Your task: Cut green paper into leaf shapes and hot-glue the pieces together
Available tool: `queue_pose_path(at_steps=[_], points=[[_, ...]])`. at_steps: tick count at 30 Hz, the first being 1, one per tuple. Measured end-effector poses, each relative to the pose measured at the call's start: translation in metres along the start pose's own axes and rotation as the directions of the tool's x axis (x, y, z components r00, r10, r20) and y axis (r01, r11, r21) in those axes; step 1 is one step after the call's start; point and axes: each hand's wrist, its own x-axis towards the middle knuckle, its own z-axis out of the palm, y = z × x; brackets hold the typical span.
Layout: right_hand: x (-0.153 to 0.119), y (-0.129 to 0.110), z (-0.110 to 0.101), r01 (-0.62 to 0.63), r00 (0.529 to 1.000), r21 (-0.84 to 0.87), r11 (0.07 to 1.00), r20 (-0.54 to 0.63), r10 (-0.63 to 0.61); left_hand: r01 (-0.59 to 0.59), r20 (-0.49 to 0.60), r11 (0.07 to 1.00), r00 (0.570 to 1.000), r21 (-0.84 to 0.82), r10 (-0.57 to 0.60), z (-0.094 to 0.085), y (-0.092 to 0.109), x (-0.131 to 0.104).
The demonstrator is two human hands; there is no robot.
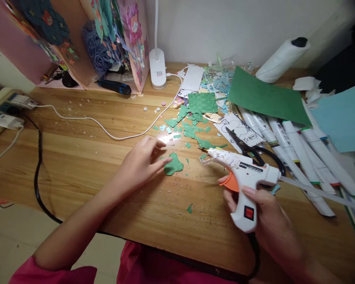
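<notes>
My right hand (263, 213) is wrapped round the handle of a white hot glue gun (243, 175) with an orange trigger. Its nozzle points left, above the tabletop, and a clear glue stick juts from its back. On the wood lies a small green paper cutout (174, 165) with a rounded, lobed outline. My left hand (146, 159) rests beside it, thumb stretched to the cutout's left edge and fingers apart from the thumb. Black-handled scissors (248, 148) lie behind the glue gun, partly hidden by it.
Green paper scraps (192, 130) and a woven green piece (202, 102) lie toward the wall. Several markers (304, 154) and a green sheet (266, 98) fill the right side. A white cable (106, 128) crosses the table from a power strip (2, 106). A decorated box (106, 43) stands back left.
</notes>
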Motion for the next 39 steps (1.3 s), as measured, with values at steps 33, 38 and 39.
queue_pose_path(at_steps=[33, 38, 39], points=[[0.007, 0.013, 0.010, 0.182, 0.958, 0.050, 0.982, 0.217, -0.189, 0.296, 0.280, 0.672, 0.950, -0.679, -0.136, 0.016, 0.015, -0.003], [0.009, 0.014, 0.010, 0.213, 0.957, 0.010, 0.977, 0.200, -0.210, 0.276, 0.257, 0.735, 0.956, -0.619, -0.143, 0.016, 0.016, -0.004], [0.009, 0.013, 0.010, 0.218, 0.956, -0.001, 0.976, 0.202, -0.214, 0.261, 0.239, 0.763, 0.960, -0.592, -0.144, 0.016, 0.016, -0.005]])
